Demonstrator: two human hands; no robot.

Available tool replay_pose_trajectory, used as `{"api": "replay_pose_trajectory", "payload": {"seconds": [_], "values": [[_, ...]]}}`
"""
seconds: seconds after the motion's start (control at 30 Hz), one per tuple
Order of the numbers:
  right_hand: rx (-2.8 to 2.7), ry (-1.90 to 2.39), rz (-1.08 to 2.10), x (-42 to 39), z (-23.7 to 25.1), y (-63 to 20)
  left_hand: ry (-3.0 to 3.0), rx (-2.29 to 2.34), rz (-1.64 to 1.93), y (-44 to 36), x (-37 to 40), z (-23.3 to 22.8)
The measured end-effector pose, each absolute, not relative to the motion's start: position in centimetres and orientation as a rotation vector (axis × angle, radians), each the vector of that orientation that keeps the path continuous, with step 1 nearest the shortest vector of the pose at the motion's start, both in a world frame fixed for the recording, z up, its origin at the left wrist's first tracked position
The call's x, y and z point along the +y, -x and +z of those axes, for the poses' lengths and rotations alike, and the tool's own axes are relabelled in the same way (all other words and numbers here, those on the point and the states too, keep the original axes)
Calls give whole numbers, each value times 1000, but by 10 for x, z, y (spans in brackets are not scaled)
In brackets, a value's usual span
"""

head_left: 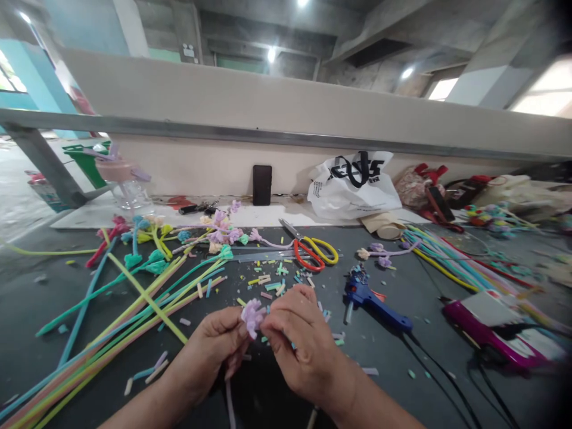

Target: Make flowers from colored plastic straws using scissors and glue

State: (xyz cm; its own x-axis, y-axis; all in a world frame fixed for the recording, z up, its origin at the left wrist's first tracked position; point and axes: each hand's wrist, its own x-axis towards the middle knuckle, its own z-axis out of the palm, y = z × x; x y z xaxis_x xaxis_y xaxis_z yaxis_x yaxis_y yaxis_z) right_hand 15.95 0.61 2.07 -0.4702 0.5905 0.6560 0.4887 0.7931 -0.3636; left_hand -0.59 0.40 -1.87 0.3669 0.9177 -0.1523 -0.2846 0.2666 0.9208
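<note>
Low over the near edge of the dark table, both hands met around one small lilac flower. That flower looked soft and fuzzy, its petals bunched into a ruffled head, with a pale stem running down from it toward the viewer between the wrists. The left hand was closed on the flower from below and from the left, thumb and fingers pinching under the head. The right hand was curled over it from the right, fingertips closed on the petals; how firmly it gripped could not be told.

Counted on the table: one pair of scissors with one red and one yellow loop, lying well beyond the hands; one blue glue gun to the right, its black cord trailing off; one pink box farther right. A bundle of long coloured sticks fanned out to the left, too many and too overlapped to count. Short coloured scraps lay scattered between hands and scissors, likewise uncountable. One white bag and one black phone stood against the back wall.
</note>
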Motion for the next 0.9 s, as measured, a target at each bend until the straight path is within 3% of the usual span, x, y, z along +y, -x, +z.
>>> {"api": "replay_pose_trajectory", "payload": {"seconds": [0.27, 0.4, 0.9], "values": [[-1660, 860, 768, 18, 24, -168, -763, 561, 752, 19, 3, -15], [-1698, 872, 929, 21, 25, -166, -742, 460, 687, 23, 1, -15], [-2039, 880, 1025, 16, 35, -167, -946, 577, 533, 22, 0, -17]]}}
